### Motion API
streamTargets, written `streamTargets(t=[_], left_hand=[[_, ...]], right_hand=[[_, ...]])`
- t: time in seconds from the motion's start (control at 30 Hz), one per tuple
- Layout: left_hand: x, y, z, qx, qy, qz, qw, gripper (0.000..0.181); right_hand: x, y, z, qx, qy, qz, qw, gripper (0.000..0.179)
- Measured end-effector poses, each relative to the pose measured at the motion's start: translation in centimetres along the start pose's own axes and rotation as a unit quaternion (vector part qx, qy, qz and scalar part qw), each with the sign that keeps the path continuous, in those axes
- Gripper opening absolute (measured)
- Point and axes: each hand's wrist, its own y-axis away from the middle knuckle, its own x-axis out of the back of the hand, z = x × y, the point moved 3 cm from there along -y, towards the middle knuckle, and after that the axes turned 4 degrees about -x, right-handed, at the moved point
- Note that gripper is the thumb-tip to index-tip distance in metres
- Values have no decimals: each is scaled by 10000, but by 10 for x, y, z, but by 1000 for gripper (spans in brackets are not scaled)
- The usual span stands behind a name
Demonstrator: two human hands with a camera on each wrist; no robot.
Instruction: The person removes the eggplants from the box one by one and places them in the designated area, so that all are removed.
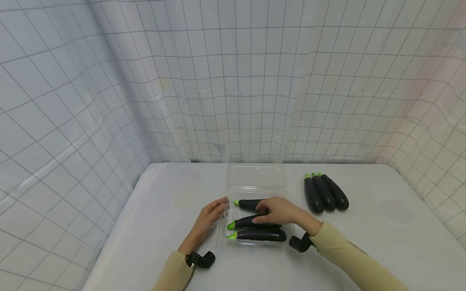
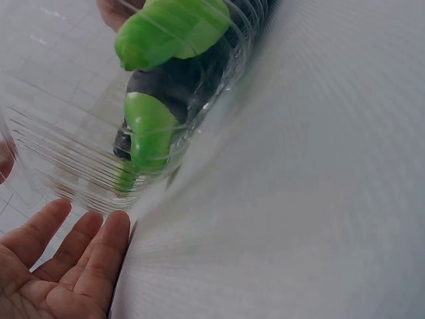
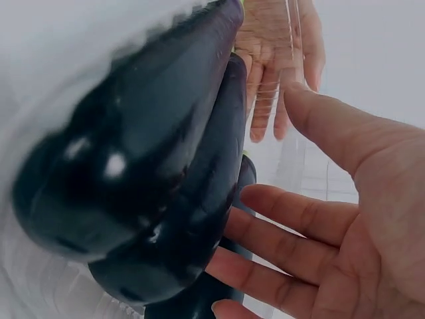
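Observation:
A clear plastic clamshell box [image 1: 231, 214] lies with its lid folded back, and three dark eggplants with green stems lie across it. The near eggplant [image 1: 259, 235] is nearest the front wall, the middle eggplant [image 1: 244, 223] behind it, the far eggplant [image 1: 247, 204] at the back. Over the middle and far ones is my right hand [image 1: 278, 210], partly hiding both; in the right wrist view its fingers [image 3: 279, 249] are extended against the eggplants, thumb apart. My left hand [image 1: 210, 218] rests its fingertips [image 2: 113, 229] on the box's left side, fingers fairly straight.
Three more eggplants [image 1: 321, 194] lie side by side on the white table [image 1: 174, 194], right of the box. The transparent lid [image 1: 257, 176] stretches toward the table's back edge. Gridded white curtains [image 1: 233, 89] surround the table at the back and sides.

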Motion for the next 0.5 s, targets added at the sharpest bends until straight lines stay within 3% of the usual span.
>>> streamTargets(t=[0.5], left_hand=[[0, 1, 2, -44, -3, -7, 10000, 44]], right_hand=[[-2, -4, -3, -384, 493, -51, 9980, 43]])
